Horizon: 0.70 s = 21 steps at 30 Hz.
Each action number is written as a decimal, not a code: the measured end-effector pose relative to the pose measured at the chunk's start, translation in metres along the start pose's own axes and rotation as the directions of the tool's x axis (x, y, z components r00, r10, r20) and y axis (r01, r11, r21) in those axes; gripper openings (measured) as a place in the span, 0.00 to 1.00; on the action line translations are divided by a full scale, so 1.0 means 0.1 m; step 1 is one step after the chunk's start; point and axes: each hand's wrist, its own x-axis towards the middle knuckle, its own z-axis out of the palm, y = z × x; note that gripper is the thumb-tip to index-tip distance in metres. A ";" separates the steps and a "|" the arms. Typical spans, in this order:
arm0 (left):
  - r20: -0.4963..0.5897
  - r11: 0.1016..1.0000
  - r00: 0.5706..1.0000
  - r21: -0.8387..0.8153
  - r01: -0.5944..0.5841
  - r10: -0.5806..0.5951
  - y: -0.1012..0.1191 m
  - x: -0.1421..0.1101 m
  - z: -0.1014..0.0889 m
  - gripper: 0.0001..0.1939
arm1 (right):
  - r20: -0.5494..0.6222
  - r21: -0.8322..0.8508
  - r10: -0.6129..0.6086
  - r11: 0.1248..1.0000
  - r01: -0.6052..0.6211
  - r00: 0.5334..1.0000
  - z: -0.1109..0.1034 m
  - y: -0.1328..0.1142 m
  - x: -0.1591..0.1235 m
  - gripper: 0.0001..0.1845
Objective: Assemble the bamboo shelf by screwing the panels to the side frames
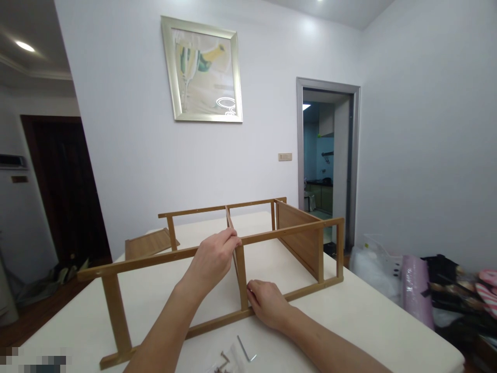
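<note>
A wooden shelf frame [285, 235] lies on its side on the white table, with a slatted shelf board [301, 238] between its side frames on the right. My left hand [217, 255] is closed around the near side's top rail, at the middle crosspiece. A middle shelf board, seen nearly edge-on, runs back from there and is partly hidden by this hand. Lower down, my right hand [269, 305] has its fingers curled against the foot of the middle crosspiece [241, 277]; what they pinch is hidden. In front lie a hex key [244, 349] and a clear bag with screws [225, 362].
A loose slatted board [149, 244] lies on the white table [373, 316] at the back left. Beyond the table's right edge are a purple wrapped roll [416, 290] and piled bags. A doorway [328, 171] opens behind, and a framed picture [204, 72] hangs on the wall.
</note>
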 end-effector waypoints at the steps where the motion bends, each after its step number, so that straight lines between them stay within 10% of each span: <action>1: 0.003 1.000 1.000 -0.028 0.001 -0.001 0.00 0.00 -0.01 0.12 | 0.002 0.002 -0.004 1.000 0.004 1.000 0.00 0.00 0.00 0.12; 21: -0.092 0.973 0.983 -0.179 0.143 -0.161 0.00 -0.01 0.07 0.06 | -0.118 0.079 -0.057 0.995 0.067 0.991 -0.14 -0.08 -0.07 0.05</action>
